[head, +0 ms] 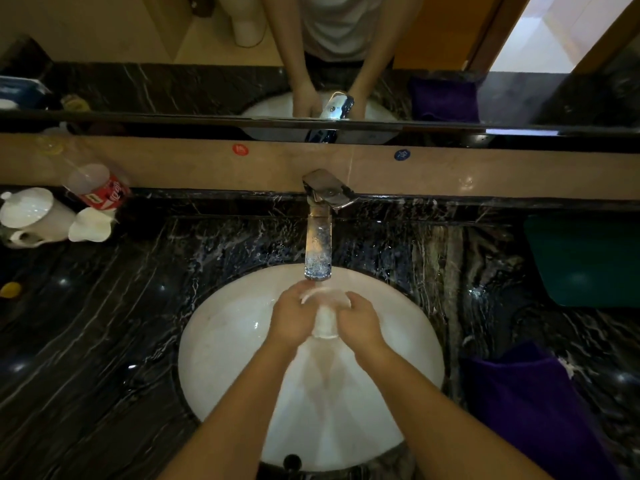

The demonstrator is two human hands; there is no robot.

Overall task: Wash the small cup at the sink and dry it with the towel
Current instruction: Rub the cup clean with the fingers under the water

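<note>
A small white cup (325, 318) is held over the white sink basin (225, 341), just below the spout of the chrome faucet (318, 244). My left hand (292, 318) grips its left side and my right hand (360, 322) its right side, fingers curled over the rim. Whether water is running I cannot tell. Much of the cup is hidden by my fingers. A purple towel (526, 407) lies on the dark marble counter to the right of the basin.
At the back left of the counter stand a white teapot (31, 216), a small white dish (91, 225) and a lying red can (104, 192). A green tray (585, 261) sits at the far right. A mirror runs above the backsplash.
</note>
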